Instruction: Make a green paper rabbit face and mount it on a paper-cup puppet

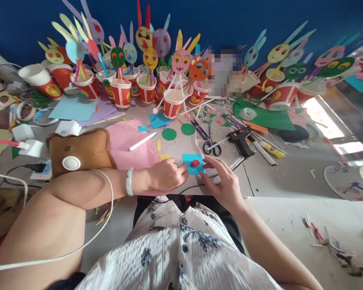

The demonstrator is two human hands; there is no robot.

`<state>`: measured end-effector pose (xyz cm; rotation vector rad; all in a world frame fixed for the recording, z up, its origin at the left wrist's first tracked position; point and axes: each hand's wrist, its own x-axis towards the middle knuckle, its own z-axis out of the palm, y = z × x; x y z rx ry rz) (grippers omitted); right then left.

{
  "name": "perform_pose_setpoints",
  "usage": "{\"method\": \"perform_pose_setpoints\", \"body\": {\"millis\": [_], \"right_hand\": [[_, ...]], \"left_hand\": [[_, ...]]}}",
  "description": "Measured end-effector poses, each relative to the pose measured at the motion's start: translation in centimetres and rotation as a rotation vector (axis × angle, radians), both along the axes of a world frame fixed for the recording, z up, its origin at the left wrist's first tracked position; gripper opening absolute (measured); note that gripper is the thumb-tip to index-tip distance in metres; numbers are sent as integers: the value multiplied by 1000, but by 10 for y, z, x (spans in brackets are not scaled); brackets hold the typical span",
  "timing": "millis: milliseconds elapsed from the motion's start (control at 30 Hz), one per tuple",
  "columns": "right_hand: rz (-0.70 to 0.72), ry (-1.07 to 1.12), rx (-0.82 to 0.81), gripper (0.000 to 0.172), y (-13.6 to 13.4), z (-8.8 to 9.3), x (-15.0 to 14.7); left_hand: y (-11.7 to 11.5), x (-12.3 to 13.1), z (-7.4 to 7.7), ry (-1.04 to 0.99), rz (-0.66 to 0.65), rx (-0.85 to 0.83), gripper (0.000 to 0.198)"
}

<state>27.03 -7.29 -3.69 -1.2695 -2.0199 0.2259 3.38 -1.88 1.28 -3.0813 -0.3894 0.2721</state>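
A small blue paper piece [186,159] with a red oval [195,163] on it is between my two hands at the table's front edge. My left hand [168,176] is closed, its fingertips pinching the paper's left edge. At the paper's right edge, the thumb and curved fingers of my right hand [225,180] hold it. Black-handled scissors [212,148] lie just beyond the right hand, near a black glue gun [241,141]. Two green paper circles [169,134] and a white pen [142,141] lie past the blue paper.
Red paper cups [121,95] with paper rabbit-like figures line the back. A brown cushion-like object [81,151] lies left beside pink paper [130,141]. A white cable [110,201] crosses my left arm. Green paper [269,117] and a tape roll [248,113] lie at right.
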Motion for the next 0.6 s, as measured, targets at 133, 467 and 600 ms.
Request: {"method": "perform_pose_setpoints", "body": {"millis": [133,467,600], "right_hand": [[25,0,175,38,-63,-36,33],[-871,-270,-583,22,-178,-152,160],[-895,-284,-612,39,-206,-150,167]], "left_hand": [[1,-1,-11,-81,-16,60,28],[1,-2,-35,-291,33,167,30],[0,0,-34,-330,88,138,35]]}}
